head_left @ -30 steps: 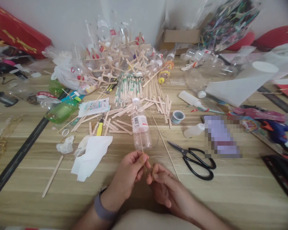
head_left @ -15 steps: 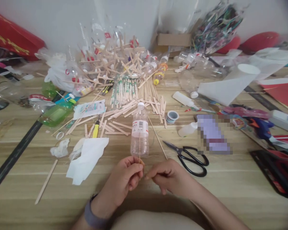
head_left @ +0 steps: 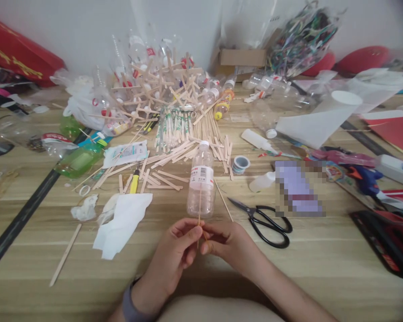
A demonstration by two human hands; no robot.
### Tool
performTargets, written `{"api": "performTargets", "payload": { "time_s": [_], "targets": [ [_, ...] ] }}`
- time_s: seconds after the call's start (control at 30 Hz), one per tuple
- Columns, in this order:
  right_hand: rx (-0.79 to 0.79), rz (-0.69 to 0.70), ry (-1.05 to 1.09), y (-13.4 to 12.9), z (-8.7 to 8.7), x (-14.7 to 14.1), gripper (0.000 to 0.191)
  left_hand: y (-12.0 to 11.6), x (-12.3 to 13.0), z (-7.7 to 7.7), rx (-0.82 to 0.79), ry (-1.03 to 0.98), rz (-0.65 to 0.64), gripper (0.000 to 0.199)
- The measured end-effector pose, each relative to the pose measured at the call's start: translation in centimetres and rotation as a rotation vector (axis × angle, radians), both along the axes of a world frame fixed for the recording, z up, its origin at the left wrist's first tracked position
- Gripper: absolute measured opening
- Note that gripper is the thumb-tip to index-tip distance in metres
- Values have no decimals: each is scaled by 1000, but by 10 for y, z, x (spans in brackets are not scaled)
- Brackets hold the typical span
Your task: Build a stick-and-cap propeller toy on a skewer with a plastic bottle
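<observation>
A thin wooden skewer (head_left: pixel 200 201) points up from my left hand (head_left: pixel 183 243), pinched between thumb and fingers, in front of a clear plastic bottle. My right hand (head_left: pixel 223 243) touches the left one and pinches a small orange-brown strip or band (head_left: pixel 204 234) beside the skewer; its exact form is too small to tell. The labelled bottle (head_left: pixel 200 179) with a white cap leans slightly right just beyond my fingers. Another thin stick (head_left: pixel 224 200) lies on the table behind my right hand.
Black scissors (head_left: pixel 265 219) lie to the right, near a small white bottle (head_left: pixel 262 182) and a tape roll (head_left: pixel 241 164). White paper (head_left: pixel 124 223) and a flat wooden stick (head_left: pixel 65 255) are at the left. Craft sticks (head_left: pixel 168 179) and plastic bottles pile up behind.
My right hand has moved left to meet my left hand and now pinches the orange-brown piece. The bottle has shifted slightly right and tilts.
</observation>
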State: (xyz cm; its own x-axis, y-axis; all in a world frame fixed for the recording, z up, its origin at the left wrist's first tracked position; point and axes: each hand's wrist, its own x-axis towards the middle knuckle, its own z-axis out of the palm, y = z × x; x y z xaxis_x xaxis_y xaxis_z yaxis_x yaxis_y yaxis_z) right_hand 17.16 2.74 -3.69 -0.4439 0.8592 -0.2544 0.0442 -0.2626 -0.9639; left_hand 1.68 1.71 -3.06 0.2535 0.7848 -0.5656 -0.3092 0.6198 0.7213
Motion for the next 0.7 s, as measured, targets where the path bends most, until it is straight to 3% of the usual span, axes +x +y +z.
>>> {"api": "performTargets", "payload": {
  "time_s": [0.17, 0.37, 0.5, 0.7],
  "targets": [
    [-71, -10, 68, -2, -3, -3, 32, -3, 6, -5, 18, 6, 17, 43],
    [-232, -183, 79, -2, -3, -9, 36, -6, 7, -8, 22, 108, -61, 60],
    [-281, -216, 93, -1, -2, -11, 41, -10, 5, -6, 35, 201, -122, 69],
    [-259, -218, 5, 0, -5, -6, 42, -19, -3, 3, 167, 312, -202, 44]
  ]
}}
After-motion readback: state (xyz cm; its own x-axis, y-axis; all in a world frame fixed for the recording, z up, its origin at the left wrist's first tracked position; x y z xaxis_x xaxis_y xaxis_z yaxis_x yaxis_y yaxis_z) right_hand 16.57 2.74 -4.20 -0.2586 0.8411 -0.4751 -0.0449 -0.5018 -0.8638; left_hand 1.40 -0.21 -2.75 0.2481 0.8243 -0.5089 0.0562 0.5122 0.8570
